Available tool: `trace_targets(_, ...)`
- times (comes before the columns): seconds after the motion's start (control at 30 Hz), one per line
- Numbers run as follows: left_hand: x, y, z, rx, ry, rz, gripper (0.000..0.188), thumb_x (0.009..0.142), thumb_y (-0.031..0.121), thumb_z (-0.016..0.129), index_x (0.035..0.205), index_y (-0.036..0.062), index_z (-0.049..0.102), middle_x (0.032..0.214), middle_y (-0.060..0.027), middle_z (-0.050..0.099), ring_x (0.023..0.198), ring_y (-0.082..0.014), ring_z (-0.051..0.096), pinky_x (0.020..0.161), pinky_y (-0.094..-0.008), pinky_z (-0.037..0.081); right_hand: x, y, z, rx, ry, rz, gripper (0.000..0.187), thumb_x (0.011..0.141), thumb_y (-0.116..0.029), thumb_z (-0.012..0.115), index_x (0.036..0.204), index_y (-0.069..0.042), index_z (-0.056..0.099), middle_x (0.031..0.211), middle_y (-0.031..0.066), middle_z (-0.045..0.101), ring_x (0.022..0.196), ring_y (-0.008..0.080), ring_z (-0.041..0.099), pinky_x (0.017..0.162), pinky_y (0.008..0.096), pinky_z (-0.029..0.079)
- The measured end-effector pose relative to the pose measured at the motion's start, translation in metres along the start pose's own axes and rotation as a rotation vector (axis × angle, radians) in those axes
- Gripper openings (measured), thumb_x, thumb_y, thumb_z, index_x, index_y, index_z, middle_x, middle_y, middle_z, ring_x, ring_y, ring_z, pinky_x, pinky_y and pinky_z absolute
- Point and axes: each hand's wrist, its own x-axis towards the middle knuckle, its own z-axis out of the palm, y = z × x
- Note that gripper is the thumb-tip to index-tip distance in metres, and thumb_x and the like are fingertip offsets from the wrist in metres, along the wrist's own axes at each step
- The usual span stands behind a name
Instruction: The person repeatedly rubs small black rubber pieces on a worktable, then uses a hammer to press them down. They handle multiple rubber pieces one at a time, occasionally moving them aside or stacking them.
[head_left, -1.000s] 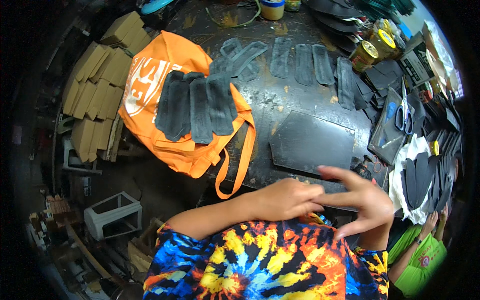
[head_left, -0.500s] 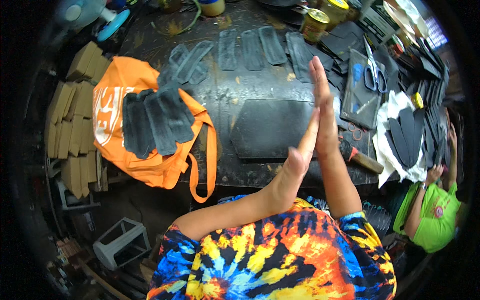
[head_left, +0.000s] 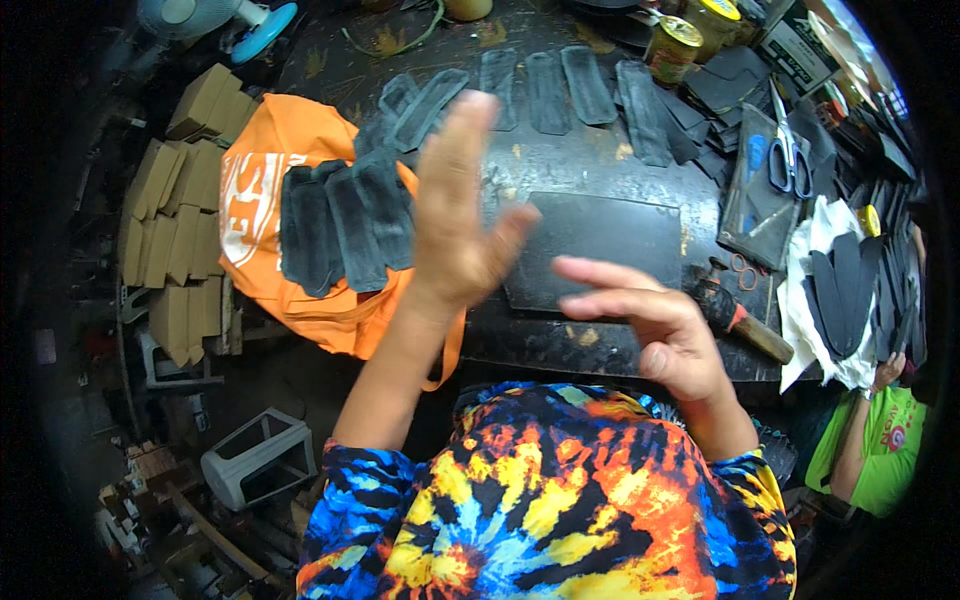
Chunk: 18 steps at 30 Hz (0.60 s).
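My left hand [head_left: 455,220] is raised in front of the orange cloth bag [head_left: 262,220], fingers stretched upward and thumb out, slightly blurred and holding nothing. My right hand [head_left: 665,325] hovers near the front of the dark flat board [head_left: 600,240], fingers extended to the left, also without anything in it. Several dark grey elongated cut pieces [head_left: 350,240] lie overlapping on the bag, partly hidden by my left hand and forearm. More such pieces [head_left: 548,95] are laid out in a row farther back on the dark table [head_left: 480,335].
Right of my right hand lies a wooden-handled hammer [head_left: 760,335]. Beyond it are scissors [head_left: 785,150], a tray [head_left: 745,220] and a white cloth [head_left: 800,310] with black pieces. Jars [head_left: 675,45] stand behind. Cardboard stacks [head_left: 170,240] are at left; a person in green [head_left: 885,440] at right.
My palms were pressed together above the board; now the hands are apart. The left moved left toward the bag, the right dropped lower. The view has shifted slightly.
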Motion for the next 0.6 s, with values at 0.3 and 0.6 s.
trace_targets(0.3, -0.038, -0.112, -0.173, 0.475, 0.093, -0.662, 0.044, 0.084, 0.013, 0.088, 0.119, -0.0009, 0.065, 0.098, -0.0082, 0.07, 0.084, -0.015, 0.065, 0.078, -0.0305, 0.055, -0.015, 0.012, -0.018, 0.086, 0.282, 0.165, 0.056, 0.1, -0.018, 0.071, 0.149, 0.003, 0.054, 0.149, 0.0165, 0.06, 0.137, 0.0267, 0.058, 0.117, 0.0406, 0.042)
trace_targets(0.6, -0.046, -0.148, -0.202, -0.078, -0.01, -0.852, 0.028, 0.085, 0.001, 0.082, 0.11, 0.0017, 0.07, 0.093, 0.0026, 0.066, 0.081, -0.0079, 0.058, 0.077, -0.0245, 0.049, -0.012, 0.008, -0.021, 0.117, 0.273, 0.161, 0.051, 0.1, -0.011, 0.068, 0.147, 0.004, 0.055, 0.144, 0.0157, 0.062, 0.129, 0.0237, 0.062, 0.114, 0.0393, 0.046)
